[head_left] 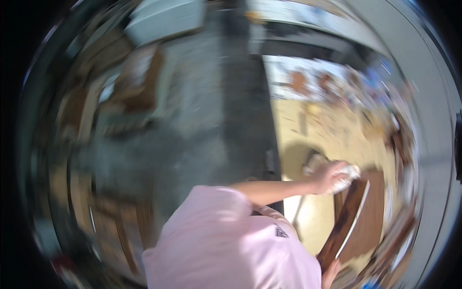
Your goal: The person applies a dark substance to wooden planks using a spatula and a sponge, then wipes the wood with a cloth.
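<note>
My left hand (330, 176) reaches across to the workbench (315, 130), its fingers closed on a crumpled white cloth (350, 179). The cloth is at the far end of a long dark brown wooden board (344, 222), which has a pale edge. At the near end of that board is my right hand (330, 274), partly hidden by my pink shirt; its fingers appear wrapped round the board. A wider brown panel (373, 212) lies beside the board on the bench. Motion blur softens the details.
Cluttered small items (337, 84) cover the bench's far part. Wood strips (397, 241) are piled along its right side, by a pale wall (435, 144). To the left, across the grey floor (192, 120), stand a brown box-like stack (139, 77) and a white block-shaped stack (168, 19).
</note>
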`<state>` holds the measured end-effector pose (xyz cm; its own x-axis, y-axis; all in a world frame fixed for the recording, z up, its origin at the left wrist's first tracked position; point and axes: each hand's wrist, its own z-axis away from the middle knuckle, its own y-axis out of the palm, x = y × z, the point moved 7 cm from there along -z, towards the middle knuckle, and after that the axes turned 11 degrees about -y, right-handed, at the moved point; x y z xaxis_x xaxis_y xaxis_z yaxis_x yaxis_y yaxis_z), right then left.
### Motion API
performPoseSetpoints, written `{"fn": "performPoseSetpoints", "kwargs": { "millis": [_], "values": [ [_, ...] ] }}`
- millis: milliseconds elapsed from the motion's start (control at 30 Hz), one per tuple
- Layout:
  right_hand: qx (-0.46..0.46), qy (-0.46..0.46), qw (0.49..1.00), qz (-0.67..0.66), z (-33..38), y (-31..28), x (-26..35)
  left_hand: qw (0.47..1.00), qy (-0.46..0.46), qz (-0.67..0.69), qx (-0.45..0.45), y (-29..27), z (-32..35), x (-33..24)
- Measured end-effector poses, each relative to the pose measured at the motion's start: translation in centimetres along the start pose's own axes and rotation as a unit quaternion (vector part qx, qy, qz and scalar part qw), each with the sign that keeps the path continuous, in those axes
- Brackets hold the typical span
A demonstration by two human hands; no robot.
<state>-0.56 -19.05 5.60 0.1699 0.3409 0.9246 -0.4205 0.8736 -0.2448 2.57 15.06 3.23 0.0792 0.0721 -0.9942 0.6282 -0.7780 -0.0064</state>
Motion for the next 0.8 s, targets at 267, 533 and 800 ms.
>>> {"fn": "performPoseSetpoints", "kwargs": {
  "millis": [267,533,800],
  "values": [
    [-0.242,0.025,0.966,0.090,13.5,-4.0,-1.9,0.860,0.253,-0.270,0.352,12.7,10.0,-0.9],
    [-0.441,0.007,0.764,0.472,20.5,-15.3,-4.0,0.764,0.141,-0.120,0.618,23.3,19.5,-1.7],
    [-0.456,0.136,0.721,0.504,22.7,-23.5,-8.2,0.685,0.065,-0.127,0.715,29.8,26.9,-1.2]
  ]
}}
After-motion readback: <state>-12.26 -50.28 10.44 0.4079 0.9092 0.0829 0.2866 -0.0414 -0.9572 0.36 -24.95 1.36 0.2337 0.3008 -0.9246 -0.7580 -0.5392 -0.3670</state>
